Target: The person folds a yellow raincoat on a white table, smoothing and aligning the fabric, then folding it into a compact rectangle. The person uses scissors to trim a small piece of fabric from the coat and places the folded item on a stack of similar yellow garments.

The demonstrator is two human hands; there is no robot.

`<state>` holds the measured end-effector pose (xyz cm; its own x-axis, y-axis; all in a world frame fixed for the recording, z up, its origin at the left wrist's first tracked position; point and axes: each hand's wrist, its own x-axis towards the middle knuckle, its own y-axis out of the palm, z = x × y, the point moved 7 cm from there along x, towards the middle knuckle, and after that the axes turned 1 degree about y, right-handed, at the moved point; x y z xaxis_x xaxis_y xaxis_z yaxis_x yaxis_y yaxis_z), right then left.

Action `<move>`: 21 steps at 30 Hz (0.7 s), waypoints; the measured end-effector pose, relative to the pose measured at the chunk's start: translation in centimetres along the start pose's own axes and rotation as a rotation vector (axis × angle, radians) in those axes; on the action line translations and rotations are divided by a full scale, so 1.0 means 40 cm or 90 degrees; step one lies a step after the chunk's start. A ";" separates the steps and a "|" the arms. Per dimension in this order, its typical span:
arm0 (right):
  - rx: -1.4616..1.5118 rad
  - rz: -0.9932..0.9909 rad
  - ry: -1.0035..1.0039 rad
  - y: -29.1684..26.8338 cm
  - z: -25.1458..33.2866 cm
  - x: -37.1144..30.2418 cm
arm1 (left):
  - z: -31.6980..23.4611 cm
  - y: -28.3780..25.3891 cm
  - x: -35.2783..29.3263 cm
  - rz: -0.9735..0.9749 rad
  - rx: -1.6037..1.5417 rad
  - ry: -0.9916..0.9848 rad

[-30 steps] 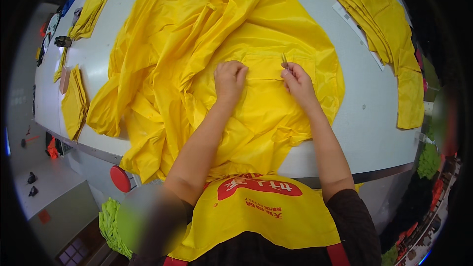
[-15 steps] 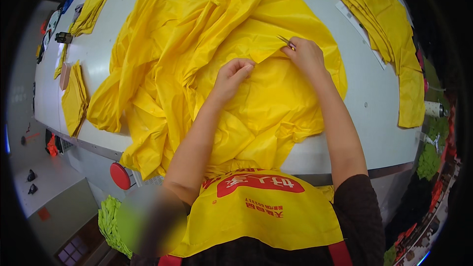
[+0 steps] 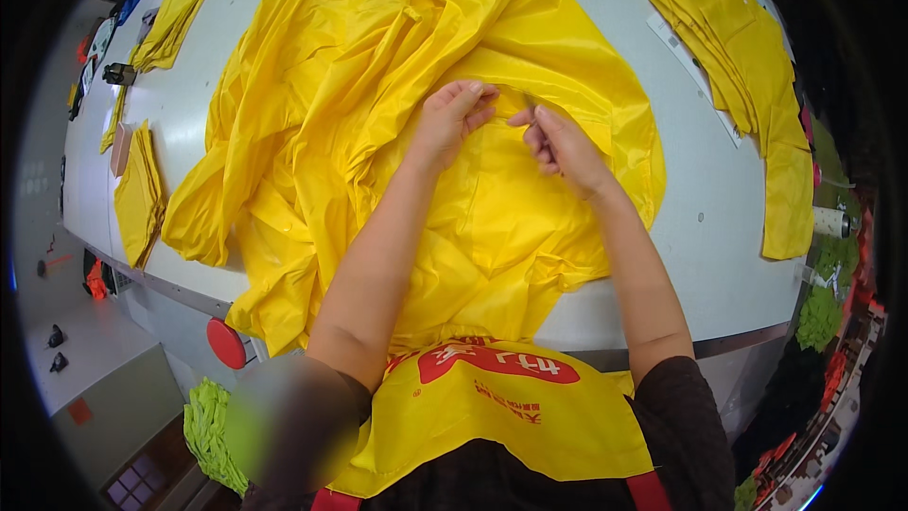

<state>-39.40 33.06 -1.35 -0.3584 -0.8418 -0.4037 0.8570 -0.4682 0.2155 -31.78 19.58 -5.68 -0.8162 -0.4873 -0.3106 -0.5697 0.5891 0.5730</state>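
Shiny yellow fabric lies in a large crumpled heap over the table in front of me. My left hand is over its middle, thumb and fingertips pinched at a seam or edge of the cloth; exactly what lies between the fingertips is hard to see. Just to its right, my right hand is closed around small thread snips. Only a thin dark part of the snips shows past the thumb, close to the seam; the remainder is hidden by the hand. Both hands are close together but apart.
Folded yellow pieces are stacked at the far right, over a white sheet. More yellow stacks lie at the left, near a small black object. A round red pad sits below the table's front edge. Thread cones stand at the right.
My left hand has moved up along the cloth. My right hand has come down and left, its snips now mostly covered. The raised fabric flap between the hands has dropped flatter.
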 end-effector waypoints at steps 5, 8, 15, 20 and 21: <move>0.181 0.071 0.132 0.035 -0.092 0.034 | 0.013 -0.004 -0.017 0.006 -0.007 0.007; 0.145 0.075 0.162 0.039 -0.096 0.053 | 0.020 -0.013 -0.023 0.035 -0.017 0.021; 0.049 0.079 0.173 0.025 -0.081 0.088 | 0.025 -0.009 -0.033 0.063 -0.019 0.022; -0.030 0.078 0.138 0.026 -0.042 0.094 | 0.025 -0.005 -0.035 0.093 -0.021 0.028; -0.055 0.070 0.129 0.022 -0.033 0.093 | 0.028 -0.011 -0.034 0.061 -0.009 0.022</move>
<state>-39.51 29.87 -3.83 -0.1865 -0.8114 -0.5540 0.9185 -0.3440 0.1948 -30.51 20.71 -6.35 -0.8629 -0.4510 -0.2282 -0.4877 0.6245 0.6100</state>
